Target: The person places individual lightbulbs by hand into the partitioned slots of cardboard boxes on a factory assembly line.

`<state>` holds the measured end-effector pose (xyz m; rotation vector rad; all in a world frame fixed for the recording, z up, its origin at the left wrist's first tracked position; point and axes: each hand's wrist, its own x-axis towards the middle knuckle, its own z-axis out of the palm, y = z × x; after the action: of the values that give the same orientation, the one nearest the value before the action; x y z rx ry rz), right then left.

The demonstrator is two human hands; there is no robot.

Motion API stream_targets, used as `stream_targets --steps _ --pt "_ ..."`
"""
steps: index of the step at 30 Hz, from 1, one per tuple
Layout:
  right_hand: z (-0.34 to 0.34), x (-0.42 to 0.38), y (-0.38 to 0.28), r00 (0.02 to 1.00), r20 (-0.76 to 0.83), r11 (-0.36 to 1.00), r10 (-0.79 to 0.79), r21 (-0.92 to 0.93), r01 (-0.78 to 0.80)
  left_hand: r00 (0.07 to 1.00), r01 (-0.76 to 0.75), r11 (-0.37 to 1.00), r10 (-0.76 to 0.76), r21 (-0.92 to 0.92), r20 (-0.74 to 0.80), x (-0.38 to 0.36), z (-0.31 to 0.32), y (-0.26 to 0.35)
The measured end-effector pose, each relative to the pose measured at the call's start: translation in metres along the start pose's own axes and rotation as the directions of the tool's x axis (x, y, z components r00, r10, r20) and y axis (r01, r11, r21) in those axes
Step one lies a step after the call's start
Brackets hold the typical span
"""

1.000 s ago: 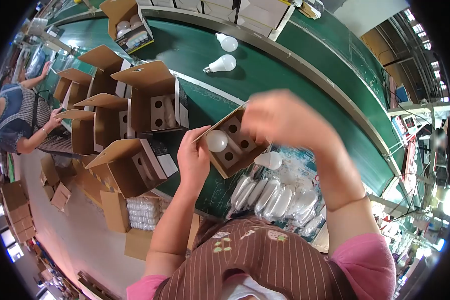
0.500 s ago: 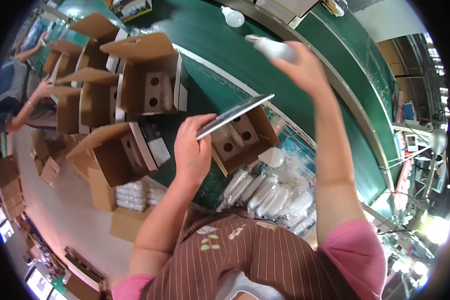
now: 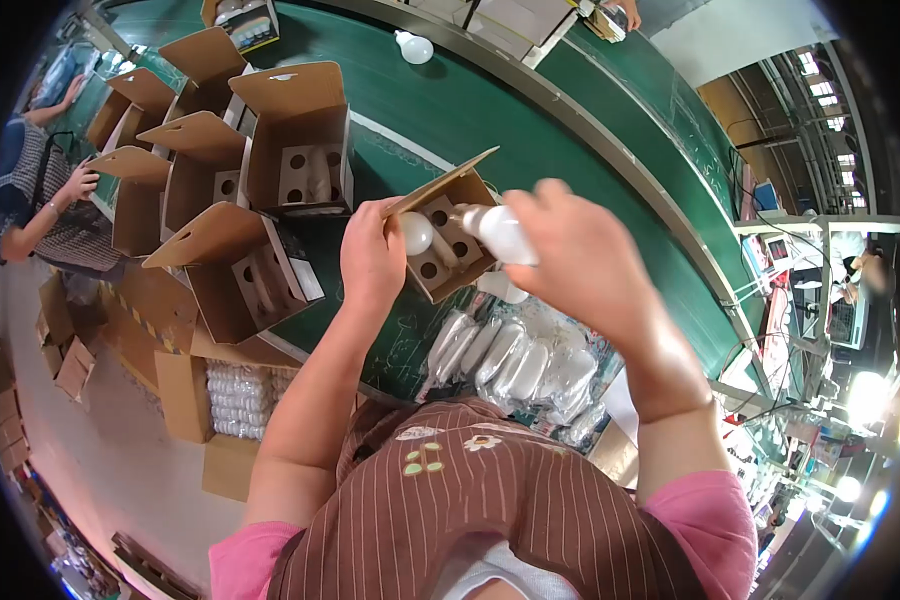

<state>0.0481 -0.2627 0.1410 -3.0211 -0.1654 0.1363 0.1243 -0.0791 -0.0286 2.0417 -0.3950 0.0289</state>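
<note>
An open cardboard box with a holed insert stands in front of me. My left hand is closed on its left edge, by the raised flap. One white bulb sits in the box near my left fingers. My right hand, slightly blurred, grips another white bulb, its metal base pointing left over the right side of the box. Several plastic-wrapped white pieces lie just below the box.
Several open boxes stand at the left, with another nearer. A loose bulb lies on the green table by the metal rail. A co-worker is at far left.
My right hand has come down and left with a bulb to the box. The box's flap has swung further open, and a bulb now shows inside. The view has shifted.
</note>
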Motion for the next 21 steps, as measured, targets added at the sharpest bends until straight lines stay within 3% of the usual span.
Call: stream_targets --steps 1,3,5,9,12,13,15,16,17,18,19,20,21 --pt "0.020 0.013 -0.007 0.994 0.110 0.997 0.028 -0.080 -0.019 1.000 0.010 1.000 -0.010 0.008 0.006 0.000 -0.001 0.001" --pt "0.072 0.037 -0.014 0.977 0.214 0.941 -0.015 -0.328 0.086 1.000 0.012 1.000 -0.012 -0.018 0.002 -0.001 0.001 -0.002" --pt "0.108 0.052 -0.011 0.974 0.210 0.905 -0.080 -0.395 0.160 0.998 0.059 0.997 -0.059 -0.045 0.018 -0.001 0.000 0.000" --pt "0.168 0.078 -0.010 0.970 0.240 0.881 0.039 -0.465 0.079 0.998 0.038 0.998 -0.036 -0.059 0.042 0.001 -0.006 0.004" --pt "0.153 0.071 0.001 0.969 0.246 0.961 -0.016 -0.265 0.083 0.999 -0.027 0.999 0.028 -0.027 0.035 0.002 -0.006 -0.002" --pt "0.140 0.071 0.004 0.946 0.324 0.962 -0.023 -0.250 0.109 0.998 -0.053 0.997 0.054 -0.063 0.020 0.002 -0.004 -0.004" --pt "0.057 0.072 0.015 0.938 0.251 0.959 -0.237 0.214 0.185 0.999 -0.039 0.995 0.041 -0.097 0.011 0.002 -0.008 -0.002" --pt "0.023 0.080 0.033 0.953 0.071 0.843 -0.294 0.489 0.224 1.000 -0.008 0.994 0.010 -0.112 0.018 0.001 -0.009 -0.002" --pt "-0.003 0.092 0.044 0.982 0.136 0.638 -0.131 0.770 -0.022 0.999 -0.009 0.995 0.012 -0.101 0.031 0.001 -0.013 -0.001" --pt "-0.017 0.116 0.060 0.987 0.159 0.543 -0.009 0.830 -0.129 0.999 -0.006 0.997 0.009 -0.072 0.048 0.000 -0.014 0.000" --pt "0.002 0.156 0.084 0.999 -0.028 0.718 0.019 0.697 0.006 0.998 0.010 0.997 -0.006 -0.079 0.057 0.001 -0.015 0.004" --pt "0.027 0.201 0.098 0.982 -0.189 0.809 -0.012 0.575 0.121 0.998 0.028 0.996 -0.023 -0.083 0.065 0.003 -0.015 0.008" --pt "0.064 0.255 0.113 0.970 -0.229 0.818 -0.078 0.542 0.194 0.997 0.020 0.998 -0.015 -0.068 0.070 0.003 -0.014 0.008"
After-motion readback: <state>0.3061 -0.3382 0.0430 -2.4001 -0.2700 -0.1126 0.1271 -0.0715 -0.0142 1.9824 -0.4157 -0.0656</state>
